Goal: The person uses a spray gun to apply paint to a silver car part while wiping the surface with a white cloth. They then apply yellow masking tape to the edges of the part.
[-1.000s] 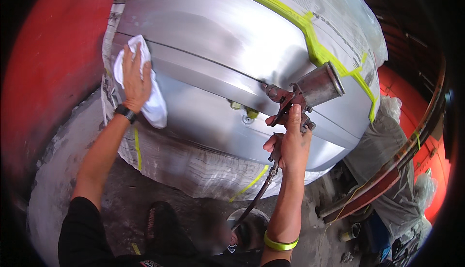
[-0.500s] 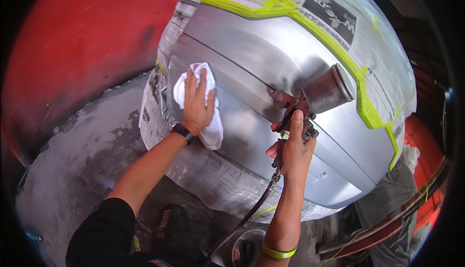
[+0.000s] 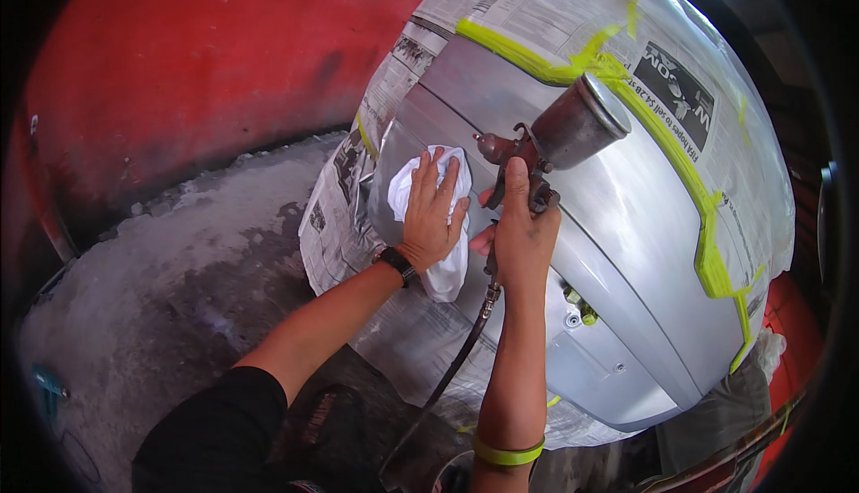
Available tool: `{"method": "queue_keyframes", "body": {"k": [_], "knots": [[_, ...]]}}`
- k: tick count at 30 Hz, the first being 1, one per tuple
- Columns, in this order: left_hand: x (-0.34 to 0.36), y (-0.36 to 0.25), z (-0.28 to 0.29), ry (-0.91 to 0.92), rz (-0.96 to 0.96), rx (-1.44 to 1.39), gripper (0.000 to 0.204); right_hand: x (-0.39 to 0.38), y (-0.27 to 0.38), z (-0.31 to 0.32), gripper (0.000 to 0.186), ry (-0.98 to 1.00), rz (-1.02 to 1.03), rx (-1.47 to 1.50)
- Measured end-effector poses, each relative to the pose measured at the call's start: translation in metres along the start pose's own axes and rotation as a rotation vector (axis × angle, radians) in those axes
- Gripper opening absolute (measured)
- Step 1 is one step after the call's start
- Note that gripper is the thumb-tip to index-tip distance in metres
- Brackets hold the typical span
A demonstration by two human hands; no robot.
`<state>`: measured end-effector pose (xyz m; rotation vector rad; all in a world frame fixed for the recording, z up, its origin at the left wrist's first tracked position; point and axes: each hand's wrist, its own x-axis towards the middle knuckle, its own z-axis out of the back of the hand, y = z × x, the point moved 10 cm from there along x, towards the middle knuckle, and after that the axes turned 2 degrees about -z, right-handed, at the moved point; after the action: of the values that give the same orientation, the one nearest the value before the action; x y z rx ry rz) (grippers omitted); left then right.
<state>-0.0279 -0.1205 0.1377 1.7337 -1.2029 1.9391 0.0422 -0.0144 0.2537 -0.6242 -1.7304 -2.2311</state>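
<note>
My left hand (image 3: 432, 211) lies flat with spread fingers on a white cloth (image 3: 438, 265), pressing it against a silver car body panel (image 3: 626, 233). My right hand (image 3: 519, 229) grips the handle of a paint spray gun (image 3: 546, 148) with a metal cup on top, held just right of the cloth and close to the panel. A dark air hose (image 3: 452, 377) hangs down from the gun. The panel's edges are masked with newspaper (image 3: 546, 19) and yellow-green tape (image 3: 662, 135).
A red wall (image 3: 206, 72) stands behind at the left. The rough grey concrete floor (image 3: 170, 296) spreads below. More masking newspaper (image 3: 327, 225) hangs off the panel's left and lower edge. A red part (image 3: 787, 323) shows at the far right.
The view has shifted, so the panel now sits further right and up. My left hand with the cloth has come closer to the spray gun, almost touching my right hand.
</note>
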Motion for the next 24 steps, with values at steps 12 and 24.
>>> {"method": "queue_keyframes", "body": {"k": [12, 24], "knots": [[0.024, 0.010, 0.008, -0.026, 0.027, -0.053, 0.057, -0.004, 0.008, 0.000, 0.056, 0.054, 0.007, 0.019], [0.049, 0.037, 0.013, -0.055, 0.099, 0.001, 0.050, 0.045, 0.000, -0.072, 0.058, 0.151, 0.098, -0.103]]}}
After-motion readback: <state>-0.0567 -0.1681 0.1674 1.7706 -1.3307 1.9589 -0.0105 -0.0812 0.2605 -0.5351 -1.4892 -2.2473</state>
